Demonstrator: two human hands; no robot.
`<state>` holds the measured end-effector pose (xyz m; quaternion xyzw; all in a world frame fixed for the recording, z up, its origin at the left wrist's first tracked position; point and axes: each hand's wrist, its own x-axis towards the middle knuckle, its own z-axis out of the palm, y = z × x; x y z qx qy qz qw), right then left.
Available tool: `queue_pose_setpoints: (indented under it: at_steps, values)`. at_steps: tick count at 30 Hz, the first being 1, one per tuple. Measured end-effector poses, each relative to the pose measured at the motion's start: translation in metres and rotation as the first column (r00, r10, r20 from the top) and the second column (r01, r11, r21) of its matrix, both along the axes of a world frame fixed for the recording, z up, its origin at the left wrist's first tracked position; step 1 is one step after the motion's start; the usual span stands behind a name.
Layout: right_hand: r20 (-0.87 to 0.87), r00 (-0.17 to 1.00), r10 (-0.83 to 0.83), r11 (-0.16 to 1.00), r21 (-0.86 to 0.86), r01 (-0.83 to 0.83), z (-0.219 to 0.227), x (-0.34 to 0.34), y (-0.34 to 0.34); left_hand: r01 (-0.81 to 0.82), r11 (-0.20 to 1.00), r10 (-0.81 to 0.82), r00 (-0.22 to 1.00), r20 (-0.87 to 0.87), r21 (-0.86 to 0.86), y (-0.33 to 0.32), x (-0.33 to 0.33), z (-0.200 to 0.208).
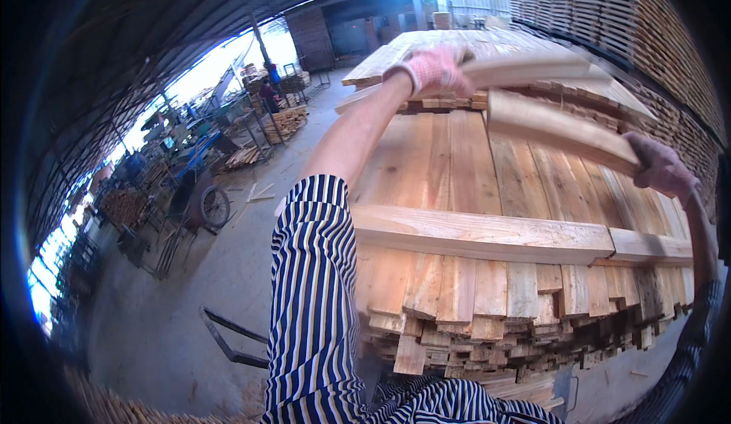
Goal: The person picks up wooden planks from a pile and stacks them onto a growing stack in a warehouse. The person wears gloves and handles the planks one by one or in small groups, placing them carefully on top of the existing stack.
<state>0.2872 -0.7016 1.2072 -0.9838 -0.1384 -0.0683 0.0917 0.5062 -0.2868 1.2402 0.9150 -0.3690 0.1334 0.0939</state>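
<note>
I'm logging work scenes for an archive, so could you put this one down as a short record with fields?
Left hand: left hand in a pink glove, at the near end of a blurred upper board; grip unclear
Right hand: right hand, gloved, holding the right end of a lower board
Below: board stack with crosswise timbers laid end to end
Clothing: striped sleeve
Left side: spoked wheel
Right side: tall wood stacks

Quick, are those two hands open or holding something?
Left hand: closed, holding a blurred wooden board.
Right hand: closed, holding the right end of a nearer board.
</note>
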Motion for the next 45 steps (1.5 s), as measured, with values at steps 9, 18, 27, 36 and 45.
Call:
queue_pose_setpoints:
  at_steps: [9,18,27,36,45]
  values:
    - [-0.270,0.963,-0.014,1.000,0.005,0.016,-0.042,0.048,-0.002,-0.024,0.982,0.065,0.975,-0.212,0.189,0.007,0.039,-0.086]
    - [-0.221,0.975,-0.028,1.000,-0.005,0.027,-0.028,0.025,0.037,-0.074,0.914,0.135,0.983,-0.126,0.399,-0.036,0.021,-0.066]
    - [-0.010,0.997,0.076,0.986,-0.149,-0.077,-0.054,0.090,0.017,-0.153,0.868,0.213,0.974,-0.077,0.472,-0.002,0.046,-0.073]
    - [-0.100,0.958,-0.270,0.954,-0.164,0.252,-0.045,0.119,-0.109,-0.143,0.837,0.225,0.970,-0.095,0.529,-0.005,0.083,-0.077]
    - [-0.097,0.941,-0.323,0.937,-0.173,0.304,-0.042,0.159,-0.144,-0.116,0.881,0.228,0.953,-0.198,0.459,-0.019,0.064,-0.063]
